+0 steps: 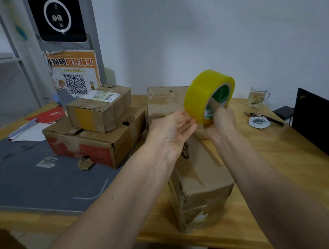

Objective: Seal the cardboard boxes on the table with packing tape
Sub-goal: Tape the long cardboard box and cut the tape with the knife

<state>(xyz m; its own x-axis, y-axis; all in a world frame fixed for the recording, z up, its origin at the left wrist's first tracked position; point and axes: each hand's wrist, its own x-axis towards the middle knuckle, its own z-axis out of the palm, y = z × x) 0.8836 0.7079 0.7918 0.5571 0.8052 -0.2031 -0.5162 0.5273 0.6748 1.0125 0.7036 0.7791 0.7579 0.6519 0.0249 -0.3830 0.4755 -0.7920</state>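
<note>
My right hand (221, 118) grips the yellow tape roll (208, 94) with fingers hooked through its core, at center right of the frame. My left hand (172, 130) lies flat, straight fingertips touching the roll's outer face. Below both sits a long cardboard box (200, 182); stacked boxes (94, 131) stand at center left on the wooden table (271, 188).

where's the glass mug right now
In the head view the glass mug stands at the far right of the wooden table, by the wall, behind the pen and left of the black monitor.
</note>
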